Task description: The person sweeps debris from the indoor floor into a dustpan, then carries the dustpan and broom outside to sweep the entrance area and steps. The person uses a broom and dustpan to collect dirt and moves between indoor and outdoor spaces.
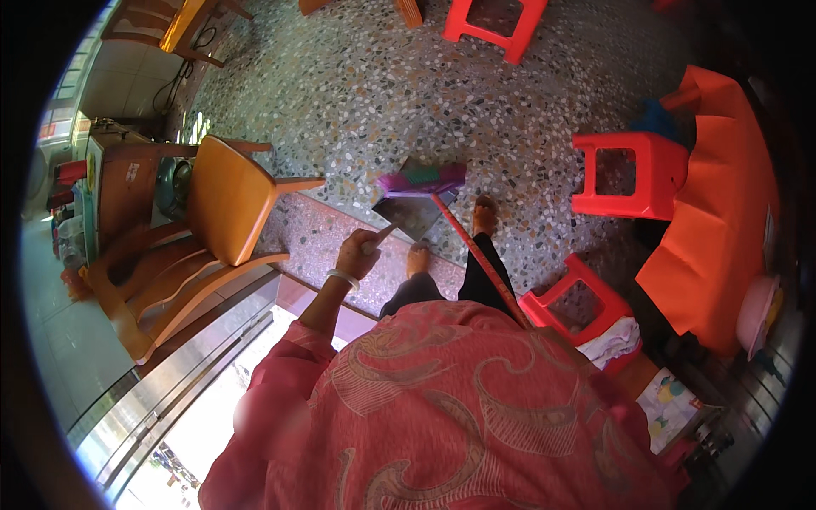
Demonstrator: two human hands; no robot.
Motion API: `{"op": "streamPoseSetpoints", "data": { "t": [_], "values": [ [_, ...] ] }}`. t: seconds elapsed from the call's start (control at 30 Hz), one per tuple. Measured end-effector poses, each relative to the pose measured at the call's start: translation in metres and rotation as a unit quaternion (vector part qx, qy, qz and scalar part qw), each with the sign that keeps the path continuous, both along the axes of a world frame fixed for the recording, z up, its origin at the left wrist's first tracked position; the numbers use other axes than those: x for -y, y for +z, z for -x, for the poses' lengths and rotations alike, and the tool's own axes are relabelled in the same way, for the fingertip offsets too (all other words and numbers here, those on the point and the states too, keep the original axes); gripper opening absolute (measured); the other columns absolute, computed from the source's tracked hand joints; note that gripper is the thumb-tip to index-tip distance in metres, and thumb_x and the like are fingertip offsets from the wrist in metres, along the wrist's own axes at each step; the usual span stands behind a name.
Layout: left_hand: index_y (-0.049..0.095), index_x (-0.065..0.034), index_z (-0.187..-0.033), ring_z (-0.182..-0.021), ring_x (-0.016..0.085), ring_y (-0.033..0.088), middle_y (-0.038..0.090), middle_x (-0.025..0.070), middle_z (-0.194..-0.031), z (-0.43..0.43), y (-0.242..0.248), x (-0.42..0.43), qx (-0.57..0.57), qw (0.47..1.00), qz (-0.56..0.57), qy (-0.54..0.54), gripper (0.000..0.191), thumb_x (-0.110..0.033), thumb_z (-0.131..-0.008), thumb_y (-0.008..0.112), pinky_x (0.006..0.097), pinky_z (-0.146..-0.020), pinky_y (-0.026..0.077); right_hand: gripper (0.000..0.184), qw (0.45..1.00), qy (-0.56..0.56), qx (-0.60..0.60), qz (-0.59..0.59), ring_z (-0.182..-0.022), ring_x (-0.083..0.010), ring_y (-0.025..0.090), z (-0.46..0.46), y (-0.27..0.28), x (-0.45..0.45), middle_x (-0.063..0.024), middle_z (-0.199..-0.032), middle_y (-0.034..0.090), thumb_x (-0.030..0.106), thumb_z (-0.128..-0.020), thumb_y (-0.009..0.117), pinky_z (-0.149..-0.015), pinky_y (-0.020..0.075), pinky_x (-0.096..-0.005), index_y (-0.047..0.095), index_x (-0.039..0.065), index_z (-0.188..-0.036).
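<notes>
My left hand (358,252), with a pale bangle (344,278) at the wrist, is closed around the handle (386,232) of a dark dustpan (413,215). The pan lies low over the floor in front of my feet. A broom's purple and green head (423,180) rests across the pan's far part and hides some of it. From there the red broom stick (473,247) slants back towards my right side and passes out of sight at my patterned red shirt (440,395). My right hand is out of view.
Speckled terrazzo floor (357,95) spreads ahead, with a raised step (319,236) at left. A wooden chair (229,201) stands left, near a doorway sill. Red plastic stools (660,175) stand right and far ahead. An orange-covered table (720,210) edges the right side.
</notes>
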State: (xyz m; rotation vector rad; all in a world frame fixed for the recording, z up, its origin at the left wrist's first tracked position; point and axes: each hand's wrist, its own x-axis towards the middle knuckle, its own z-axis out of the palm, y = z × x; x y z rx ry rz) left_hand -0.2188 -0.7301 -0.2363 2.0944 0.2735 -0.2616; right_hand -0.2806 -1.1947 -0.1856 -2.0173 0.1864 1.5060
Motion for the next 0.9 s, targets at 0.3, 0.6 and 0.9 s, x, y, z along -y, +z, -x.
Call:
{"op": "streamPoseSetpoints", "data": {
  "t": [0.3, 0.6, 0.9],
  "values": [
    [0.059, -0.0059, -0.086, -0.077, 0.022, 0.056, 0.056, 0.0082, -0.084, 0.011, 0.004, -0.02, -0.003, 0.997, -0.032, -0.068, 0.025, -0.001, -0.062, 0.066, 0.0291, -0.07, 0.045, 0.047, 0.937, -0.346, -0.05, -0.008, -0.04, -0.0178, 0.05, 0.012, 0.057, -0.038, -0.0037, -0.049, 0.049, 0.045, -0.083, 0.044, -0.036, 0.039, -0.0316, 0.051, 0.004, -0.062],
    [0.059, -0.0058, -0.087, -0.079, 0.021, 0.055, 0.055, 0.0073, -0.085, 0.021, 0.018, -0.031, -0.009, 0.998, 0.018, -0.067, 0.027, 0.004, -0.062, 0.065, 0.0288, -0.071, 0.044, 0.031, 0.869, -0.493, -0.019, 0.033, -0.033, -0.0148, 0.038, -0.059, -0.013, -0.017, -0.0013, -0.043, 0.038, 0.028, -0.084, 0.041, -0.032, 0.0329, -0.029, 0.04, 0.011, -0.058],
    [0.058, -0.007, -0.086, -0.076, 0.023, 0.055, 0.055, 0.0074, -0.083, 0.014, 0.005, -0.026, 0.018, 0.997, -0.016, -0.074, 0.025, 0.001, -0.063, 0.063, 0.0294, -0.071, 0.045, 0.033, 0.951, -0.28, -0.077, -0.102, -0.038, -0.0171, 0.046, 0.058, 0.025, -0.046, -0.0047, -0.051, 0.046, 0.033, -0.084, 0.046, -0.033, 0.0361, -0.032, 0.046, 0.009, -0.061]
  ]
}}
